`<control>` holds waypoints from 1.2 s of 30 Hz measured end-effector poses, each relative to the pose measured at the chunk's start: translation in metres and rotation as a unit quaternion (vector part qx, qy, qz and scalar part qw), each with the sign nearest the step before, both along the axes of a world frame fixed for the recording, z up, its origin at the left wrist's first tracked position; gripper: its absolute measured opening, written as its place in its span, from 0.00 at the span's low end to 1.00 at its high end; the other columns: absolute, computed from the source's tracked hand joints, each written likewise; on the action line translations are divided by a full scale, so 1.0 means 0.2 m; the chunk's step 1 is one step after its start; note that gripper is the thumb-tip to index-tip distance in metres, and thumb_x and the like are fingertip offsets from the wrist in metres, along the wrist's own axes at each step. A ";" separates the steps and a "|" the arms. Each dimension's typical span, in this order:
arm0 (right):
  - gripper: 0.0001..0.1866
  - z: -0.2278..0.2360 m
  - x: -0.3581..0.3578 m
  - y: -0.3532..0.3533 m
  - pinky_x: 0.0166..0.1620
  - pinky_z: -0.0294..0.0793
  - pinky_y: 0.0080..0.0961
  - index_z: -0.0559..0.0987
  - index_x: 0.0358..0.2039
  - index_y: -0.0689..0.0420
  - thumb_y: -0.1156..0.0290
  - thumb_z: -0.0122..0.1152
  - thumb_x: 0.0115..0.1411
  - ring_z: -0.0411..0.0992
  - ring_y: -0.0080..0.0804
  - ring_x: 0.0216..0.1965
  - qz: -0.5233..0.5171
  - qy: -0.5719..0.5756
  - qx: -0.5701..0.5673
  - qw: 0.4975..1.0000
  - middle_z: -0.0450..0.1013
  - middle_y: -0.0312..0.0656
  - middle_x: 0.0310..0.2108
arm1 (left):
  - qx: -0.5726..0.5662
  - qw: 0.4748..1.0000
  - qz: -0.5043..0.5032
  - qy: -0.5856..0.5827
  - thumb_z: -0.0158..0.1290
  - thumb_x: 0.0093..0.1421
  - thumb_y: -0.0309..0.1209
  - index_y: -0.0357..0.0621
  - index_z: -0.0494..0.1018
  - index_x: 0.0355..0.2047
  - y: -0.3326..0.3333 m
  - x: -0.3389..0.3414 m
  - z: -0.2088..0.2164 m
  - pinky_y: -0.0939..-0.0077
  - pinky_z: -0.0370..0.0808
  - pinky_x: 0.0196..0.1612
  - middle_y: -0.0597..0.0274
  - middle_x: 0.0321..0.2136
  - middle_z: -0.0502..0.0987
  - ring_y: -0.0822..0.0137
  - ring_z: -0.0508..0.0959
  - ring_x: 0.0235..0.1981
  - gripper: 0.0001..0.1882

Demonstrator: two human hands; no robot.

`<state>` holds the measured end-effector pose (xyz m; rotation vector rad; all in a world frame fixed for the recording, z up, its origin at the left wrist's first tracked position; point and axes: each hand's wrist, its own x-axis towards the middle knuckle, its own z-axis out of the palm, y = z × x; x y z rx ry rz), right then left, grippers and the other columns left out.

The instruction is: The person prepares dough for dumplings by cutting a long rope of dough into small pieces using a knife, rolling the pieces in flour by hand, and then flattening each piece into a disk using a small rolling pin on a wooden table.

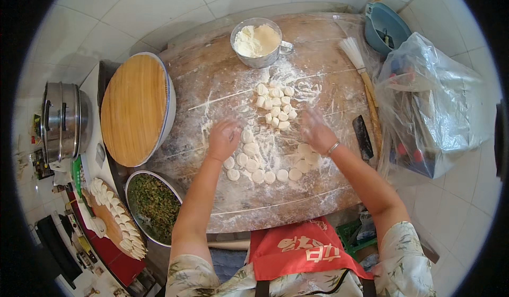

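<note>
Nearer the dough lumps [276, 102], lying ahead and inward, with blurred right hand [317, 131] than with left hand [225, 137]; cannot tell either's opening or hold.

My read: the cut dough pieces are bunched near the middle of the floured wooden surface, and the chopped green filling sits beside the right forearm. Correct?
Not quite: the chopped green filling is beside the left forearm, as the head view shows. The cut dough pieces are as you said.

Small white dough lumps [276, 102] sit bunched up farther off; flat dough rounds [270, 177] curve from left to right, nearer
</note>
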<state>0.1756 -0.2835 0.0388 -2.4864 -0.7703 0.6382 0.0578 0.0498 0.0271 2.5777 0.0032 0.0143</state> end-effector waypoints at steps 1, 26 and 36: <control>0.27 0.06 -0.04 0.03 0.64 0.57 0.41 0.62 0.62 0.55 0.63 0.48 0.63 0.52 0.50 0.66 0.051 0.026 -0.008 0.998 0.51 0.48 0.67 | 0.004 1.000 0.004 -0.010 0.54 0.54 0.28 0.47 0.73 0.49 0.00 0.02 0.01 0.58 0.66 0.56 0.51 0.52 0.72 0.53 0.70 0.54 0.19; 0.33 -0.13 0.55 0.16 0.68 0.42 0.41 0.56 0.65 0.57 0.53 0.43 0.64 0.45 0.48 0.68 -0.089 -0.216 -0.121 0.965 0.49 0.48 0.67 | 0.170 0.977 0.130 -0.018 0.46 0.62 0.47 0.56 0.57 0.65 -0.02 0.55 -0.08 0.48 0.43 0.67 0.48 0.66 0.53 0.47 0.49 0.67 0.32; 0.31 0.04 0.23 -0.20 0.68 0.45 0.42 0.54 0.66 0.56 0.58 0.44 0.66 0.43 0.49 0.69 -0.043 -0.048 -0.033 0.997 0.46 0.44 0.69 | 0.033 0.999 -0.005 -0.020 0.51 0.60 0.33 0.42 0.71 0.54 0.09 0.21 -0.10 0.57 0.54 0.65 0.48 0.59 0.65 0.48 0.61 0.62 0.21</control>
